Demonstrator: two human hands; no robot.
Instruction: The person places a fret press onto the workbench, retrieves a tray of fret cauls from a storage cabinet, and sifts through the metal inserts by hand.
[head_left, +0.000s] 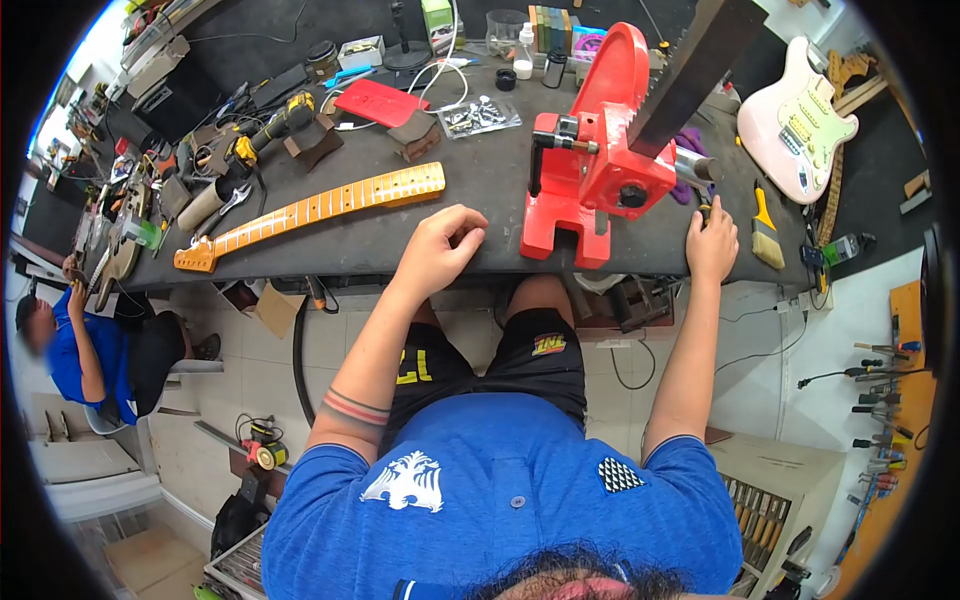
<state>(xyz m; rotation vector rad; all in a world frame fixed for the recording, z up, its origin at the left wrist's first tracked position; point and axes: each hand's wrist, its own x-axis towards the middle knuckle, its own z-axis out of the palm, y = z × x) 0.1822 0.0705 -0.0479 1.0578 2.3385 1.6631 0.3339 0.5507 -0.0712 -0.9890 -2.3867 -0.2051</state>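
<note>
Rested the right hand (pixel 712 243) on the bench (pixel 490 185), just to the right of a red press (pixel 605 165), fingertips touching a small dark object (pixel 704 208). Could not tell whether gripping it or only lying on it. Held the left hand (pixel 443 246) on the other side of the press, over the front edge of the bench, fingers loosely curled, with nothing visible in them; could not see into the palm to tell how fully closed.

Judged good handling to call for a light, sure hold on the dark object, with knuckles clear of the round metal bar (pixel 697 165) jutting from the press.

Noticed a purple cloth (pixel 688 140) partly hidden by that bar, a yellow-handled brush (pixel 766 235) to the right of the right hand, and a pale pink guitar body (pixel 798 125) farther back.

Found a guitar neck (pixel 320 208) lying along the left of the bench, with two brown blocks (pixel 413 136) behind it. Judged the roomiest path to be the strip between neck and press, bounded behind by a bag of small parts (pixel 480 117). Saw a seated co-worker (pixel 85 345) at far left, well apart.
</note>
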